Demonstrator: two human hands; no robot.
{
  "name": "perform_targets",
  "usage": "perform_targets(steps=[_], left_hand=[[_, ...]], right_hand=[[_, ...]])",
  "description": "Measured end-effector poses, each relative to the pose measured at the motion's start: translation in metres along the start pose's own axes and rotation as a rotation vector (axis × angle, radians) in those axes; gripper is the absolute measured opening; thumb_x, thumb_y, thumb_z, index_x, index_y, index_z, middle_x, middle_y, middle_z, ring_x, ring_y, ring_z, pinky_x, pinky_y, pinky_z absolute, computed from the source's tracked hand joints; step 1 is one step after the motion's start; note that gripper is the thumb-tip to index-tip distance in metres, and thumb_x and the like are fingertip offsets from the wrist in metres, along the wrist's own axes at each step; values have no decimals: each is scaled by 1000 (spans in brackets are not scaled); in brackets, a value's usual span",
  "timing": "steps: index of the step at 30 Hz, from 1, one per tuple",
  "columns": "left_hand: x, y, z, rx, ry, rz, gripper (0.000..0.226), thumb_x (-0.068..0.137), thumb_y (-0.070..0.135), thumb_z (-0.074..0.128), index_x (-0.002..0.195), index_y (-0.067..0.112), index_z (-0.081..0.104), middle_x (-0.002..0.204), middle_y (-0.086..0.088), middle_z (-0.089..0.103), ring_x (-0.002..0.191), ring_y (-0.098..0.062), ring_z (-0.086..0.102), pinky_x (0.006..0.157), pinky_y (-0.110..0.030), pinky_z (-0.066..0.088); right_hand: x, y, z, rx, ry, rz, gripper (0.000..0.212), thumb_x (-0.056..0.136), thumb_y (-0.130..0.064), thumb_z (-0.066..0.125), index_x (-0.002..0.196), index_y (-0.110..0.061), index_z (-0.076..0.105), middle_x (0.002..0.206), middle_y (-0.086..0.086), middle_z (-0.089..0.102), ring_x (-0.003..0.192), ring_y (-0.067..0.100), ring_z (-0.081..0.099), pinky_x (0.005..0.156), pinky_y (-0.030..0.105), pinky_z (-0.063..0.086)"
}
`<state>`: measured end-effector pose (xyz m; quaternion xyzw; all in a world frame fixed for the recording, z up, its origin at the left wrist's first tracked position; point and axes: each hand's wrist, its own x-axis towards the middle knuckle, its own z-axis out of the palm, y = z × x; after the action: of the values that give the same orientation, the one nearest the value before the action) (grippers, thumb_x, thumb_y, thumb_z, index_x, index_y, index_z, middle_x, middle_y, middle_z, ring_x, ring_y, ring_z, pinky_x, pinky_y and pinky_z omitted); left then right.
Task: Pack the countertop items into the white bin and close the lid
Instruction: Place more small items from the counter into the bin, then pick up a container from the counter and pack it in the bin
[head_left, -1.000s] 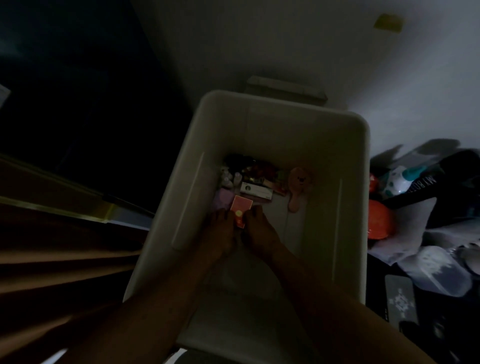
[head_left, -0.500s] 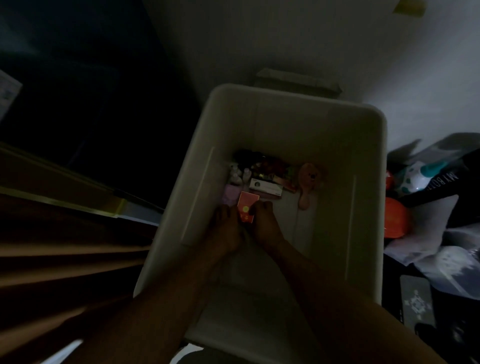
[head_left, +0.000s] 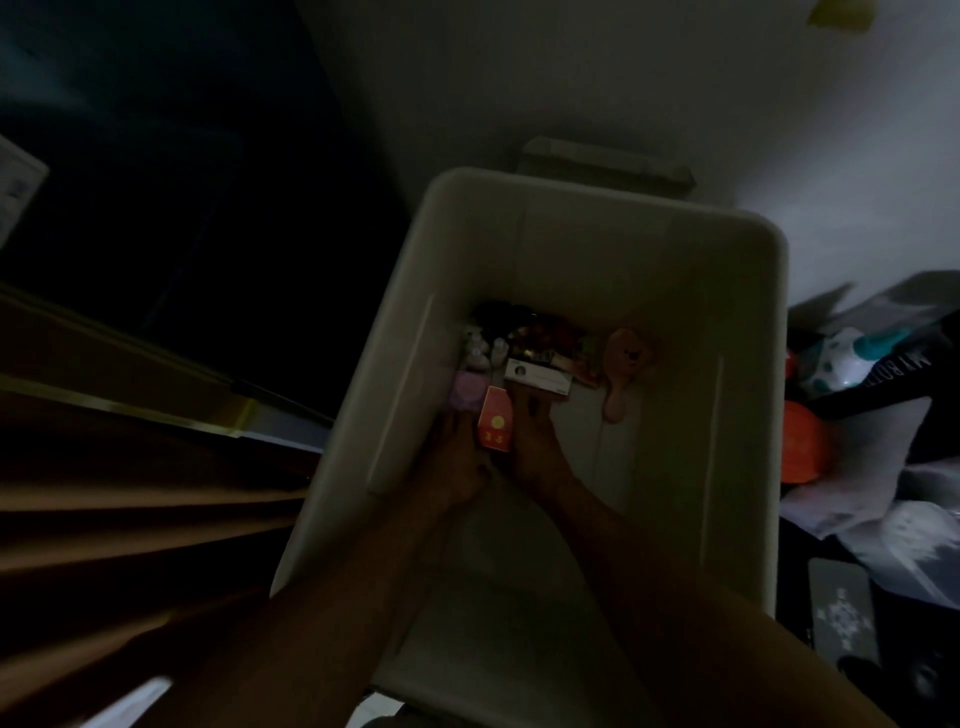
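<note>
From the head camera the room is very dim. The white bin (head_left: 592, 249) stands open, and both forearms reach down into it. Deep inside, the left hand (head_left: 457, 457) and the right hand (head_left: 535, 447) meet around a small orange box (head_left: 496, 420), which stands between them on the bin's floor; the left hand's grip presses its left side and the right hand's grip its right side, so both hands are closed on it.

Just past the orange box, toward the bin's far wall, lies a white carton (head_left: 537, 378) with a round mark at one end. Left of that carton sits a pale purple item (head_left: 467, 391), with small white figures (head_left: 483, 348) just behind it. Behind the carton a dark jumble of red and black things (head_left: 540, 332) is too murky to make out. Right of the carton a pink hairbrush (head_left: 626, 369) lies with its handle pointing toward the person.

Outside the bin, beside its right wall, something orange (head_left: 802, 441) and crumpled bags (head_left: 883, 488) lie in a heap.
</note>
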<state>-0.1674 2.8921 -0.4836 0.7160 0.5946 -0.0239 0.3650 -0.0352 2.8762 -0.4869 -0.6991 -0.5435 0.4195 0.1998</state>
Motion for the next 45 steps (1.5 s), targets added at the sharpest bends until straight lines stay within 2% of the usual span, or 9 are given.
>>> perform_targets(steps=[7, 10, 14, 17, 20, 30, 34, 39, 45], left_hand=[[3, -1, 0, 7, 3, 1, 67, 80, 14, 67, 139, 6, 36, 144, -16, 34, 132, -31, 36, 110, -32, 29], [2, 1, -1, -63, 4, -21, 67, 81, 15, 67, 140, 5, 36, 144, -17, 35, 134, -32, 37, 112, -33, 30], [2, 5, -2, -135, 18, -39, 82, 87, 24, 67, 151, 5, 19, 154, -18, 26, 142, -31, 28, 117, -39, 23], [-3, 11, -4, 75, -8, -89, 83, 94, 23, 57, 153, 6, 2, 159, -18, 8, 143, -34, 24, 117, -39, 24], [-4, 9, -2, 173, 27, -87, 72, 95, 22, 52, 152, 8, 11, 153, -22, 20, 128, -39, 42, 105, -45, 39], [2, -3, -6, 131, -75, 28, 45, 97, 19, 47, 141, 11, 40, 141, -14, 45, 120, -32, 51, 102, -41, 41], [-9, -2, -10, 40, -130, 23, 51, 98, 29, 47, 147, 21, 36, 148, -9, 42, 132, -27, 44, 111, -37, 35], [-22, 6, -25, -50, -192, 31, 49, 96, 40, 45, 144, 32, 39, 145, -4, 47, 130, -24, 47, 109, -42, 38], [-31, 21, -38, -9, -163, 8, 48, 92, 25, 53, 140, 21, 45, 137, -10, 53, 122, -30, 53, 101, -37, 44]], right_hand=[[15, 6, -4, -177, -69, -125, 77, 88, -23, 65, 151, -8, 24, 151, 25, 28, 138, 46, 22, 115, 44, 19], [17, 3, -7, -183, -83, -99, 85, 79, -28, 76, 147, -19, 25, 146, 24, 33, 134, 47, 24, 110, 50, 28], [18, -4, -3, -91, -81, -55, 78, 80, -34, 72, 143, -10, 32, 139, 21, 40, 127, 38, 37, 107, 41, 33], [19, -7, 7, -53, -58, -26, 85, 86, -38, 65, 152, -14, 17, 150, 17, 31, 132, 34, 38, 109, 44, 37], [18, -15, 13, 35, -48, -38, 79, 96, -36, 55, 154, -16, 5, 156, 14, 23, 136, 29, 35, 109, 40, 36], [-2, 0, 3, -52, -74, -110, 27, 97, -18, 53, 119, -3, 59, 122, 15, 58, 111, 27, 55, 99, 33, 40], [-7, 1, -1, -30, -108, -131, 45, 99, -15, 48, 143, -18, 46, 148, 2, 45, 133, 19, 43, 104, 18, 25], [-12, -2, -11, -100, -134, -122, 59, 92, -2, 51, 148, -12, 33, 155, 9, 33, 141, 25, 34, 111, 24, 24], [-32, -12, -35, -186, -92, -162, 52, 91, -6, 54, 142, -14, 44, 156, 6, 30, 140, 23, 34, 107, 23, 28]])
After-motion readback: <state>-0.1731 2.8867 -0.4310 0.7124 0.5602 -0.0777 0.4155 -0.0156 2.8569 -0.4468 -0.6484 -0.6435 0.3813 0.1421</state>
